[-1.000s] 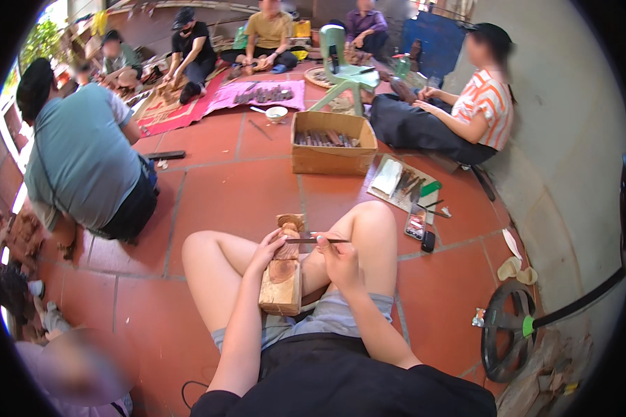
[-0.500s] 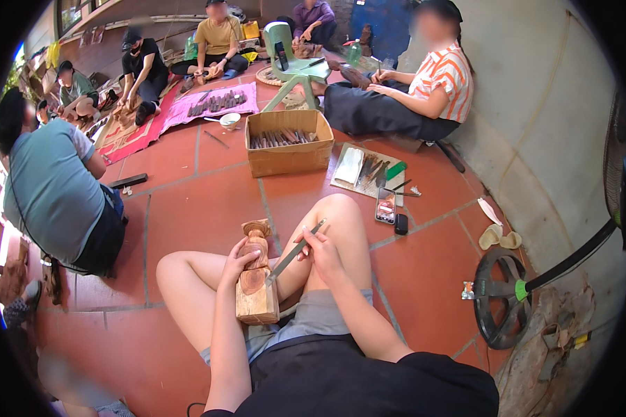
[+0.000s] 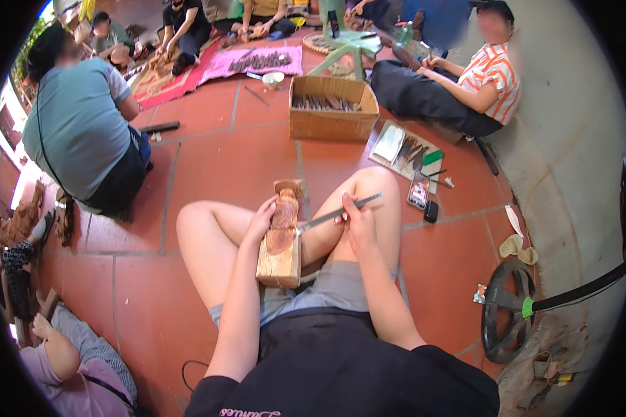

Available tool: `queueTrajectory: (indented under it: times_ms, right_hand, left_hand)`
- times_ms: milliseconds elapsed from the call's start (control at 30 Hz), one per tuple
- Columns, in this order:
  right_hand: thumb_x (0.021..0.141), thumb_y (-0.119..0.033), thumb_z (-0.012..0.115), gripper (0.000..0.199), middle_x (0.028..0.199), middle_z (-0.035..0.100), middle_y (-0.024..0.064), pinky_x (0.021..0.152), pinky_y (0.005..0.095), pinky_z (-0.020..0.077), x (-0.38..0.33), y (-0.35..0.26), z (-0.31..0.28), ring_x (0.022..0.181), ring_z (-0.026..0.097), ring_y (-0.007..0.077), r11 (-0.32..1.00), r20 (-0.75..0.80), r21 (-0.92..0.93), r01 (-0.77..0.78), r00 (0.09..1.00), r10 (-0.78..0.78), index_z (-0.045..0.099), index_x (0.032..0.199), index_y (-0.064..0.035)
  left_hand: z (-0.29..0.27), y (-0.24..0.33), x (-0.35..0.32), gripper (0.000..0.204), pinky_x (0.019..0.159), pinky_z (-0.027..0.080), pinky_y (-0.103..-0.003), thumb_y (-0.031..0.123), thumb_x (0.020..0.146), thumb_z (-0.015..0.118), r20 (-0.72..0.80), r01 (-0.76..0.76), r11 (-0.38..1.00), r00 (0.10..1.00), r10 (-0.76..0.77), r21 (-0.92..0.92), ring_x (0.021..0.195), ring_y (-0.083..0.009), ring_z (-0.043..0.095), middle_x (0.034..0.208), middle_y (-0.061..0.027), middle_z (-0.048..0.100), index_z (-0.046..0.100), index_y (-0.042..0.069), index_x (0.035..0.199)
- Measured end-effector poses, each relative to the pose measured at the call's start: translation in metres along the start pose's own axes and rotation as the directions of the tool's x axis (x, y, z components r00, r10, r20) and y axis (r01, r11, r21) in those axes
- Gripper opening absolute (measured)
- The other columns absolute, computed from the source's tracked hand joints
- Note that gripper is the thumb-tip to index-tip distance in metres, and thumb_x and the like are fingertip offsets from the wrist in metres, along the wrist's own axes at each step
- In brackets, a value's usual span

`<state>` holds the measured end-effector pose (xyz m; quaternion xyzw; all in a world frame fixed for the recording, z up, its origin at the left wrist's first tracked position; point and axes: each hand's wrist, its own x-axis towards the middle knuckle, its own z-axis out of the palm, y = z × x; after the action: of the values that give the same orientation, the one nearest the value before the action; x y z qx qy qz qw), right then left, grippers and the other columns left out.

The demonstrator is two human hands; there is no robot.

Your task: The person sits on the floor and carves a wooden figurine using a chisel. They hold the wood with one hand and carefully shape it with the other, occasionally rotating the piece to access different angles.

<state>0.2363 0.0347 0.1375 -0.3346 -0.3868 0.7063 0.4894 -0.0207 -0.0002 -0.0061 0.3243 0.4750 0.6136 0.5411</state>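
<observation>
A carved wooden block (image 3: 282, 236) rests upright between my bent legs, its upper part worked into a rounded brown figure. My left hand (image 3: 261, 221) grips the block's left side near the top. My right hand (image 3: 358, 224) holds a long metal chisel (image 3: 335, 213), whose tip touches the carved face of the block. The handle end of the chisel points up and to the right over my right knee.
A cardboard box of tools (image 3: 332, 108) stands ahead on the red tile floor (image 3: 236, 160). A phone (image 3: 419, 190) and a flat tool tray (image 3: 405, 148) lie to the right. People sit all around; a black wheel (image 3: 506, 309) lies by the curved wall.
The view has tilted, so the scene sits lower in the frame. The chisel has gone from level to angled up-right, with its tip on the block's right face.
</observation>
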Motion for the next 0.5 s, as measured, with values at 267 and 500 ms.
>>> queueTrajectory:
  times_ms: [267,500]
  right_hand:
    - [0.096,-0.034,0.058,0.035,0.072,0.06,0.0031,0.066,0.0283,0.0545,-0.004,0.004,0.0,0.071,0.067,0.0183,0.995,0.106,-0.086,-0.041,0.993,0.05,0.064,0.096,0.0002]
    - [0.097,-0.032,0.057,0.035,0.078,0.065,0.0057,0.072,0.0255,0.0521,-0.004,0.016,0.001,0.074,0.066,0.0162,0.919,0.19,-0.375,0.123,0.98,-0.054,0.065,0.097,0.0022]
  left_hand:
    - [-0.003,0.0,0.002,0.042,0.092,0.05,-0.028,0.019,0.102,0.047,-0.009,0.021,1.0,1.0,-0.022,-0.021,0.108,-0.0141,0.059,0.123,-0.0086,0.059,0.043,0.004,0.14]
    - [0.027,0.03,-0.018,0.064,0.099,0.045,-0.03,0.021,0.089,0.07,-0.057,0.06,0.997,0.997,-0.057,0.048,0.117,-0.017,0.055,0.129,-0.0121,0.055,0.04,-0.001,0.14]
